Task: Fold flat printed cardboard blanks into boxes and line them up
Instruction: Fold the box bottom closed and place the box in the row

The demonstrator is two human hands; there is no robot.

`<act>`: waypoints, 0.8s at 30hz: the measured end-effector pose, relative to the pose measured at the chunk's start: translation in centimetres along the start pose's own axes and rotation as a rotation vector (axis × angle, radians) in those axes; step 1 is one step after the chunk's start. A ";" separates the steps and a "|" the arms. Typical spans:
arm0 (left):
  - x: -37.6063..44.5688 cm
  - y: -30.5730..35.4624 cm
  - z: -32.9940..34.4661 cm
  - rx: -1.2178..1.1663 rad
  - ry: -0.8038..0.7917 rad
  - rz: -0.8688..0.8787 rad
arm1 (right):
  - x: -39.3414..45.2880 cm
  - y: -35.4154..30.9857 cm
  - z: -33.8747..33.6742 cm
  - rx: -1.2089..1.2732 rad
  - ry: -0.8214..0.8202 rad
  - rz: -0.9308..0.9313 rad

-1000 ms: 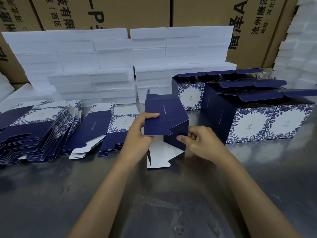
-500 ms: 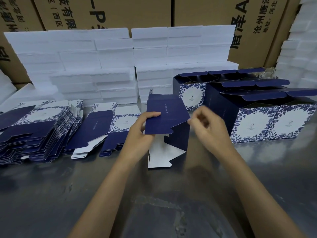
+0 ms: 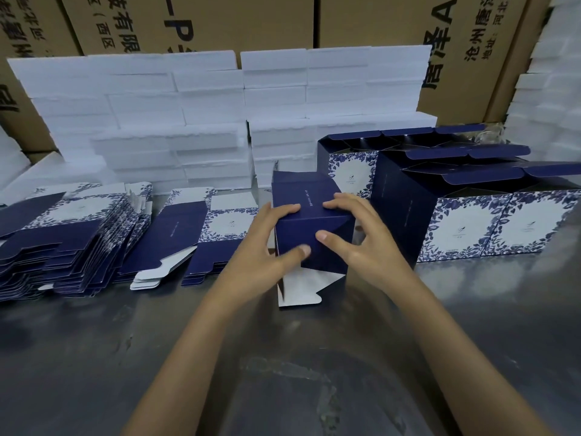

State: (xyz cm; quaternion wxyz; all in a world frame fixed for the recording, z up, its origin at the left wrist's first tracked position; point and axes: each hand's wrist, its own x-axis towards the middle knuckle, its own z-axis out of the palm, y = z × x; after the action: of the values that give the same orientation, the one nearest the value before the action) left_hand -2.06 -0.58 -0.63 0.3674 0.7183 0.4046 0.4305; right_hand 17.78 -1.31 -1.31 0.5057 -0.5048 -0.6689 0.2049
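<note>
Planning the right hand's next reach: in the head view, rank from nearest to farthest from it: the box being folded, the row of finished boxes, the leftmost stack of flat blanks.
1. Box being folded: under the right hand.
2. Finished boxes: right.
3. Leftmost flat blanks: far left.

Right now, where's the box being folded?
Head view, centre: the half-folded box stands on the table, gripped by the left hand and right hand, between flat blanks and finished boxes.
</note>
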 end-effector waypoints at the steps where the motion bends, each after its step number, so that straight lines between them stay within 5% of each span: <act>1: 0.1 0.0 0.3 0.012 0.073 0.003 | 0.1 0.1 0.1 -0.017 0.025 -0.011; 9: -0.1 0.4 2.1 0.065 0.303 0.126 | -0.1 -0.4 0.5 -0.034 0.113 -0.047; 24: 0.3 0.3 2.1 -0.094 0.355 0.083 | -0.2 -1.1 1.9 0.101 0.159 0.006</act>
State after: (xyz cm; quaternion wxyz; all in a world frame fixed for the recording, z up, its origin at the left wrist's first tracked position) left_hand 0.07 -0.83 -1.04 0.3052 0.6290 0.4124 0.5840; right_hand 15.62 -1.49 -1.34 0.5815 -0.4953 -0.6138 0.1993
